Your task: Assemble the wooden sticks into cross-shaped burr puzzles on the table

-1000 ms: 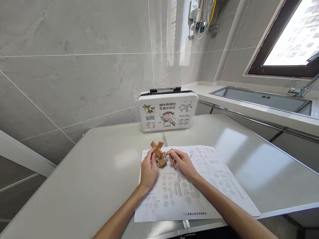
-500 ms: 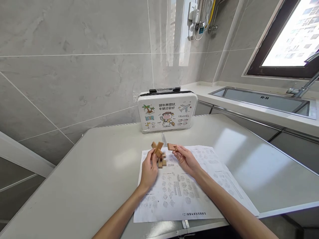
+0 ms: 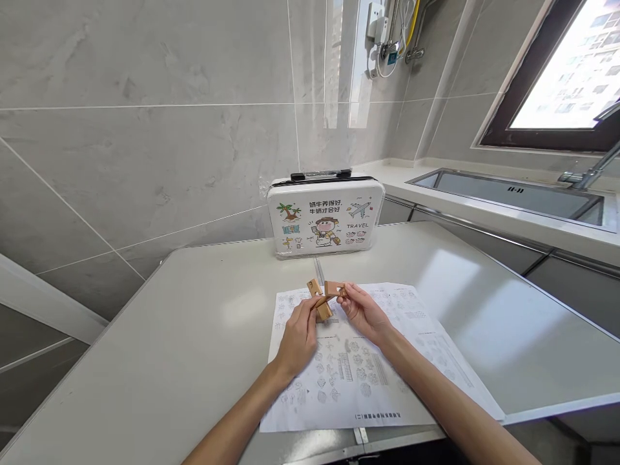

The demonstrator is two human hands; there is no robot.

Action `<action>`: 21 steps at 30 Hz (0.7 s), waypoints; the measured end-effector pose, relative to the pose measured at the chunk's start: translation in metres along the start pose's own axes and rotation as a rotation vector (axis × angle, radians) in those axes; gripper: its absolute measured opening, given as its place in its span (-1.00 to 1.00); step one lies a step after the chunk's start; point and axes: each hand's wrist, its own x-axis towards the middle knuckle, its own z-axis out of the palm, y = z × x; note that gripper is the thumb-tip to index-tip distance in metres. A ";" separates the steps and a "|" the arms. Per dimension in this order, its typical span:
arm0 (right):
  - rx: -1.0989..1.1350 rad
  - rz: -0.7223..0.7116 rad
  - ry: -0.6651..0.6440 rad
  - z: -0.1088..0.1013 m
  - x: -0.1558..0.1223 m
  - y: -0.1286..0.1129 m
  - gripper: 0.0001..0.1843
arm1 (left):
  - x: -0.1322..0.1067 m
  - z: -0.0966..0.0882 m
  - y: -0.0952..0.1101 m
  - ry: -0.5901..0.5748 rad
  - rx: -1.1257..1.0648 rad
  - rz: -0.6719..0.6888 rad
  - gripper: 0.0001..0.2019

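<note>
My left hand [image 3: 297, 337] is closed around joined wooden puzzle pieces [image 3: 314, 288], which cross one another at an angle. Dark marking shows on the upper end. Between the thumb and fingers of my right hand [image 3: 365, 315] is a notched wooden puzzle piece [image 3: 333, 289], its flat end pointing left. That piece meets or overlaps the left-hand pieces; whether they interlock is unclear. Both hands are above a printed sheet [image 3: 349, 403] with rows of small diagrams. My left fingers and the held wood hide whatever lies directly behind them.
A white carry case [image 3: 305, 226] with cartoon prints stands at the back of the pale table [image 3: 194, 336], against the tiled wall. To the right is a counter with a sink [image 3: 508, 194] and a tap [image 3: 588, 174]. The table's front edge is close below.
My left hand has moved right and turned, bringing its wooden pieces against the right-hand piece. My right hand has hardly moved. The small blocks seen behind my left hand are now mostly covered.
</note>
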 end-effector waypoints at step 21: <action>-0.023 0.053 0.010 0.004 -0.001 -0.002 -0.76 | 0.000 0.000 -0.002 -0.011 -0.019 0.024 -0.68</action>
